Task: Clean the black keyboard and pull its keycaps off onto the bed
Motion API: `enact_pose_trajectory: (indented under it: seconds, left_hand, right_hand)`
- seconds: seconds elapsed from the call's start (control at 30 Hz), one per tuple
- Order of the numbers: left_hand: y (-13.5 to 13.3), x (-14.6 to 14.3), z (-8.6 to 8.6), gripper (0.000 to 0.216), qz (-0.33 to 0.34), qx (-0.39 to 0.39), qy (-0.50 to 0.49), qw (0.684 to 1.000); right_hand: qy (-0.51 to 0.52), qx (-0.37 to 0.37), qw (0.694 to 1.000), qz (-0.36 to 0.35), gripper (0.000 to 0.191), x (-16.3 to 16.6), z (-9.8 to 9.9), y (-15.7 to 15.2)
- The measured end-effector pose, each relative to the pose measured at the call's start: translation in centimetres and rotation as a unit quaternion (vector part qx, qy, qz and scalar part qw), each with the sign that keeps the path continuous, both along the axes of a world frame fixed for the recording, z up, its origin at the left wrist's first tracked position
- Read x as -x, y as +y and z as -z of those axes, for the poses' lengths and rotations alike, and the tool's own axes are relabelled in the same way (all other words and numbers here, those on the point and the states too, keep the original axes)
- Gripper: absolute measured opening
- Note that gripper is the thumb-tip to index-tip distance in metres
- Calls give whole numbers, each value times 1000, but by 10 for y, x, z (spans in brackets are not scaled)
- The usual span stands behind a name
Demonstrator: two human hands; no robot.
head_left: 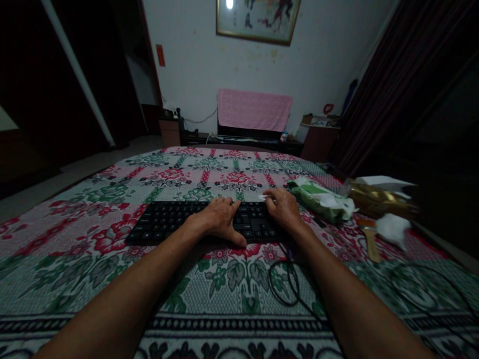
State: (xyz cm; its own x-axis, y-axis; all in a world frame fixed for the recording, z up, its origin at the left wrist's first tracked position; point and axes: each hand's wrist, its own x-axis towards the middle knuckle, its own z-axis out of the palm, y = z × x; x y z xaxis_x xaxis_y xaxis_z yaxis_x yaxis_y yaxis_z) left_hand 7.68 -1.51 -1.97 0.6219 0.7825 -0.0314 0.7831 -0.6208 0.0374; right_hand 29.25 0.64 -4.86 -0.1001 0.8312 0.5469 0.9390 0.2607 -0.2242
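A black keyboard (pixel 160 222) lies flat on the flowered bedspread, its cable (pixel 284 284) looped on the near side. My left hand (pixel 220 219) rests across the middle of the keyboard, fingers spread and thumb stretched toward the near edge. At the keyboard's far right corner, my right hand (pixel 282 207) has its fingers bent around a small white piece (pixel 263 198), which looks like tissue or a wipe. Most of that piece is hidden by the fingers. Right of this hand sits a green-and-white soft tissue pack (pixel 322 199) with white sheet showing on top.
Farther right lie a brush (pixel 370 242) with a wooden handle, a crumpled white tissue (pixel 394 230) and a gold box (pixel 377 199). Another dark cable (pixel 430 271) curls near the bed's right side. Beyond the bed, a pink towel (pixel 254 109) covers a screen.
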Motion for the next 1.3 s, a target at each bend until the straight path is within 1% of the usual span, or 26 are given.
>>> enact_pose_trajectory:
  seconds: [0.03, 0.1, 0.17, 0.23, 0.33, 0.47, 0.57, 0.63, 0.73, 0.83, 0.93, 1.07, 1.2, 1.3]
  left_hand:
    - [0, 0, 0, 114, 1, 0, 0, 1000]
    - [0, 0, 0, 114, 3, -2, -2, 1000]
    - [-1, 0, 0, 113, 3, -3, -3, 1000]
    - [-1, 0, 0, 113, 3, -3, -6, 1000]
    - [0, -1, 1, 115, 0, 1, -7, 1000]
    - [0, -1, 1, 116, -3, 4, -5, 1000]
    - [0, -1, 0, 115, -2, 9, -4, 1000]
    - [-1, -1, -1, 115, -3, 12, -4, 1000]
    - [0, -1, 0, 115, -3, 9, -6, 1000]
    - [0, 0, 0, 113, -1, 5, -8, 1000]
    - [0, 0, 0, 113, 1, 5, -7, 1000]
    - [0, 0, -1, 114, 0, 10, -6, 1000]
    - [-1, 0, -1, 113, -4, 16, -9, 1000]
    - [-1, 0, -1, 113, -8, 20, -5, 1000]
  right_hand:
    - [16, -5, 1000, 1, 26, 0, 0, 0]
    - [31, -8, 999, -19, 26, 3, 0, 0]
    - [17, -5, 998, -56, 25, 8, 0, -2]
    - [-10, 5, 997, -73, 24, 12, 0, -4]
    - [-39, 27, 998, -43, 24, 12, -1, -6]
    - [-23, 46, 999, 5, 25, 5, 0, -3]
    - [-7, 52, 999, 1, 26, 2, 0, -2]
    - [-19, 53, 998, -6, 26, 1, 0, -1]
    - [-26, 56, 998, 14, 25, -3, -2, -1]
    - [12, 48, 998, 27, 26, -8, -2, 0]
    - [30, 33, 999, 3, 26, -8, 0, 2]
    - [-4, 24, 999, -33, 24, -1, 3, 1]
    - [-34, 45, 998, 2, 25, -1, 1, -3]
    - [-33, 50, 998, 30, 24, -3, 0, -3]
